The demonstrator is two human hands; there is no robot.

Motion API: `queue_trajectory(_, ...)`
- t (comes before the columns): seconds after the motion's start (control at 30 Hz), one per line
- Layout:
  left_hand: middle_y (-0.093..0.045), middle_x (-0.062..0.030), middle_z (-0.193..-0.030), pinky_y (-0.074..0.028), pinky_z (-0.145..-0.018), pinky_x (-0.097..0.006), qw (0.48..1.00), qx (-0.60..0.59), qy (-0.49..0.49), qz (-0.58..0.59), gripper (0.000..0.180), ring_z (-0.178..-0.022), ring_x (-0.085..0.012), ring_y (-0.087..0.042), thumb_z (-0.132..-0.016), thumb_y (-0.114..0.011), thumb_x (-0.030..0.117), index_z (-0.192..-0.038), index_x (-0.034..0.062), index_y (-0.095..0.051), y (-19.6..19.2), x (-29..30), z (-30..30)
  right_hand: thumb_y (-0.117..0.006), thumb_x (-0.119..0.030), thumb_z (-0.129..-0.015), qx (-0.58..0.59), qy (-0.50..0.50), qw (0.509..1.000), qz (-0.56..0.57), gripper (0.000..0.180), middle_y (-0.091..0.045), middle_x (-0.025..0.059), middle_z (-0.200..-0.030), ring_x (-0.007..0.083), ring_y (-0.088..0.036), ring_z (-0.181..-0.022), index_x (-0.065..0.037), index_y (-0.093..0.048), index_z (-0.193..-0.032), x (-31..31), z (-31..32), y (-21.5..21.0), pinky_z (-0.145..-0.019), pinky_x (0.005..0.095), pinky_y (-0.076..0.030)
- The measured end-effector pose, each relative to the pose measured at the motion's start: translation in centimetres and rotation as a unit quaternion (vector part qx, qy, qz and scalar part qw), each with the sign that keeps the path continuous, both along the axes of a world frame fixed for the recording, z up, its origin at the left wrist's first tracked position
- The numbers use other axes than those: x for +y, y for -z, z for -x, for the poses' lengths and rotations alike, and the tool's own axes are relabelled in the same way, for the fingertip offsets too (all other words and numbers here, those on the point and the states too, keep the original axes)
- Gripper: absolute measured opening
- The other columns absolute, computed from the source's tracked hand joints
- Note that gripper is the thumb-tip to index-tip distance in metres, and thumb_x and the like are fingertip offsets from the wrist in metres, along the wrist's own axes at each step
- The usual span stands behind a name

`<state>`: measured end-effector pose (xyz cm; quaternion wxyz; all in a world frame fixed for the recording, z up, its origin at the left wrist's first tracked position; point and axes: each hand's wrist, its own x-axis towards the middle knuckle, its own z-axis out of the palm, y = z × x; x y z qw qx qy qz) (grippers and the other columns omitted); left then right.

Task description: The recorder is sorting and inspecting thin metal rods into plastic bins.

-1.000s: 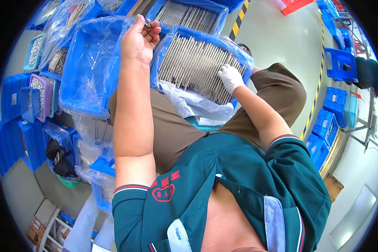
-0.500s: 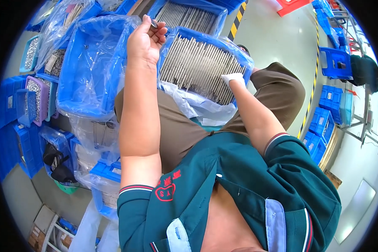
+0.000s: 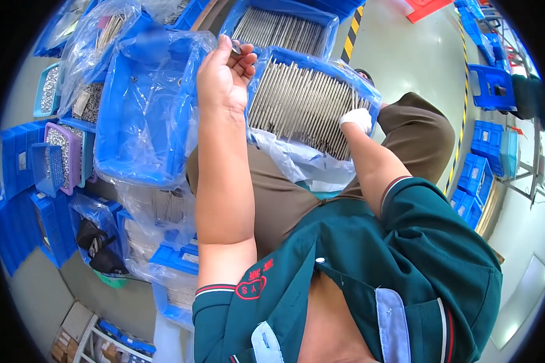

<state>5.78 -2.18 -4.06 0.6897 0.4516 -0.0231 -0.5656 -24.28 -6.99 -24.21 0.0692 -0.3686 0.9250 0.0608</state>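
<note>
My left hand [image 3: 229, 69] is raised palm-up at the left edge of a blue bin, its thumb and curled fingers pinching a small dark round metal piece [image 3: 236, 51]. Rows of thin metal rods [image 3: 303, 103] lie side by side in that blue plastic-lined bin [image 3: 374, 97], in front of my lap. At its right end sits my right hand [image 3: 357, 119] in a white glove. Those gloved fingers are curled around rod ends, with a couple of rods standing out above them; the glove hides the grip itself.
Left of my arm stands a blue bin [image 3: 109, 115] with a clear plastic liner. Another bin of rods [image 3: 278, 30] is beyond the middle one. Small baskets of metal parts [image 3: 57, 145] are at the far left. Black-and-yellow tape [image 3: 352, 36] marks the floor; blue crates [image 3: 489, 140] stand right.
My right hand has gone from reaching with fingers pointing left to being curled at the rods' right end. My left hand keeps its pinch on the small piece. The whole view has shifted slightly.
</note>
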Motion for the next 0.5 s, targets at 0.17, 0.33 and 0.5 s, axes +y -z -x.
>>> queue_trajectory(0.17,-0.063,-0.0119,-0.085,-0.047,-0.065,-0.032,1.000,-0.005,0.015,0.022,0.024,-0.073,-0.0197,-0.059,-0.088,-0.059,0.028,-0.086,0.0042,-0.057,-0.2,-0.9,0.4,-0.048,-0.019,-0.087,-0.042,-0.054,0.997,-0.034,0.026,-0.066,0.0160,-0.101,0.0313,-0.064,-0.095,-0.005,-0.067,-0.099,-0.3,1.8,-1.3,-0.079,0.0412,-0.051)
queue_trajectory(0.33,-0.063,-0.0118,-0.083,-0.046,-0.063,-0.032,1.000,-0.011,0.009,0.015,0.023,-0.071,-0.0195,-0.059,-0.088,-0.059,0.028,-0.084,0.0050,-0.057,0.0,-0.5,0.1,-0.048,-0.023,-0.085,-0.041,-0.095,0.990,-0.094,0.031,-0.064,0.0174,-0.107,0.0309,-0.061,-0.103,-0.004,-0.066,-0.103,0.0,2.2,-2.3,-0.086,0.0416,-0.048)
queue_trajectory(0.5,-0.063,-0.0113,-0.081,-0.046,-0.060,-0.030,1.000,-0.026,0.010,0.008,0.023,-0.069,-0.0184,-0.059,-0.089,-0.057,0.027,-0.084,0.0044,-0.056,-0.1,-0.6,0.3,-0.052,-0.024,-0.073,-0.172,-0.144,0.971,-0.085,0.037,-0.063,0.0223,-0.099,0.0377,-0.059,-0.100,0.001,-0.066,-0.096,0.4,3.6,-0.5,-0.085,0.0397,-0.047)
